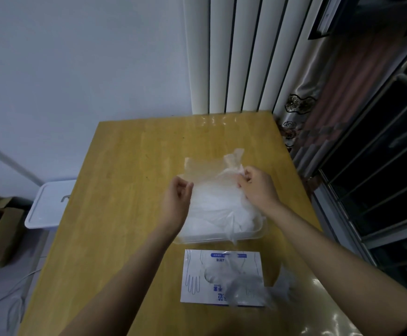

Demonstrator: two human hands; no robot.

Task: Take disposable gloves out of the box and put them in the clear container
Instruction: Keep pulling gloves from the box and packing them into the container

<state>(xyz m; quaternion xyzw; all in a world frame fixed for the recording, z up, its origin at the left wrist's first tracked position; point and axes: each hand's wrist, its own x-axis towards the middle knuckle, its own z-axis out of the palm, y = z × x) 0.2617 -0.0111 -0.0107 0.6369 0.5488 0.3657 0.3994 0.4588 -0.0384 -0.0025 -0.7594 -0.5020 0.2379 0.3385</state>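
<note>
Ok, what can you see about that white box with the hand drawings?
The white box lies flat on the wooden table, nearer the person than the clear container. It looks like thin card, printed with blue hand outlines and blue writing. Crinkly see-through gloves poke from an opening in its top and spill rightward. Neither the left hand nor the right hand touches it.

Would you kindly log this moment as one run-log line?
phase: placing | left hand: pinches glove | right hand: pinches glove | clear container: heaped with gloves | box: next glove sticking out
</note>
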